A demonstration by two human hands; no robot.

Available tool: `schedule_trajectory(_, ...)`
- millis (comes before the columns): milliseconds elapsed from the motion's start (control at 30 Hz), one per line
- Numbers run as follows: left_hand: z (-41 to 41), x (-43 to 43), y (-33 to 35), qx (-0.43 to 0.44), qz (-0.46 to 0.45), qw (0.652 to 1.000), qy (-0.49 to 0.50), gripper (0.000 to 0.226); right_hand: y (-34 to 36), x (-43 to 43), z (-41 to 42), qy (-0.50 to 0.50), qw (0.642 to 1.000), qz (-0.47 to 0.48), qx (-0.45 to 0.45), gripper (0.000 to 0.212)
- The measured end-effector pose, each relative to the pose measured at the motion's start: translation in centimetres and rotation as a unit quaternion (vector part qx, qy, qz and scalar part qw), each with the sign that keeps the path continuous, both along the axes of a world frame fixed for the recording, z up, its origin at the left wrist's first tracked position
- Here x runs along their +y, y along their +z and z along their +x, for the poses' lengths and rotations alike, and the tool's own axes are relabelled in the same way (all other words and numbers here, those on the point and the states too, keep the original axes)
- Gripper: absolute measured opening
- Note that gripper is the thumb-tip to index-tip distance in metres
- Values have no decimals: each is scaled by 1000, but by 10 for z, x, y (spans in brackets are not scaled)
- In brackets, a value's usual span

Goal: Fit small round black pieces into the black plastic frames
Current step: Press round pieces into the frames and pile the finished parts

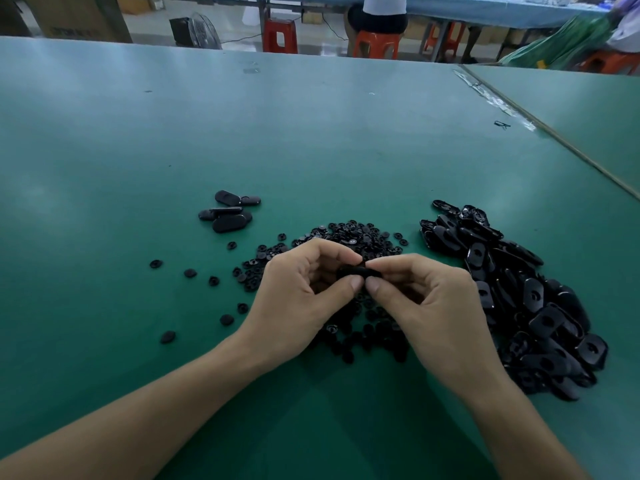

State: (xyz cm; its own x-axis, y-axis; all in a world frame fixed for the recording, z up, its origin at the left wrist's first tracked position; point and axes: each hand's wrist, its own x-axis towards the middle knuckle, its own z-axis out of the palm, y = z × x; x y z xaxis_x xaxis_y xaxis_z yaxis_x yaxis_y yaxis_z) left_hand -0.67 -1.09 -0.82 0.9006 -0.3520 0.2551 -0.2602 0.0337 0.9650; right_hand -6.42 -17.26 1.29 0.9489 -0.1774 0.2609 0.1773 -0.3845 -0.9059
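Both hands meet over the middle of the green table. My left hand and my right hand pinch one black plastic frame between thumbs and forefingers; most of it is hidden by the fingertips. Whether a round piece sits in it I cannot tell. A heap of small round black pieces lies under and beyond the hands. A big pile of black frames lies to the right. Several frames lie apart at the left.
Loose round pieces are scattered to the left of the hands. A second table adjoins at the right along a seam. Beyond the far edge stand red stools, a fan and seated people.
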Motion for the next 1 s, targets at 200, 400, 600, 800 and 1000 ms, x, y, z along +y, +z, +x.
schedule_trajectory(200, 2, 2, -1, 13, -5, 1000, -6, 20, 1, -4, -1, -5, 1000, 3, 20, 14)
schedule_trajectory(400, 2, 2, -1, 15, 0, 1000, -11, 23, 2, -3, -2, -20, 999, -2, 37, 10)
schedule_trajectory(600, 2, 2, 0, 10, -6, 1000, -5, 21, 3, -4, -2, -13, 999, -2, 41, 11)
schedule_trajectory(800, 2, 0, 1, -13, 7, 1000, 24, 17, 3, -4, 0, -5, 999, -33, 16, 13)
schedule_trajectory(1000, 22, 11, 13, -37, 17, 994, 100, 23, 2, -33, 1, -228, 922, -311, 27, 26)
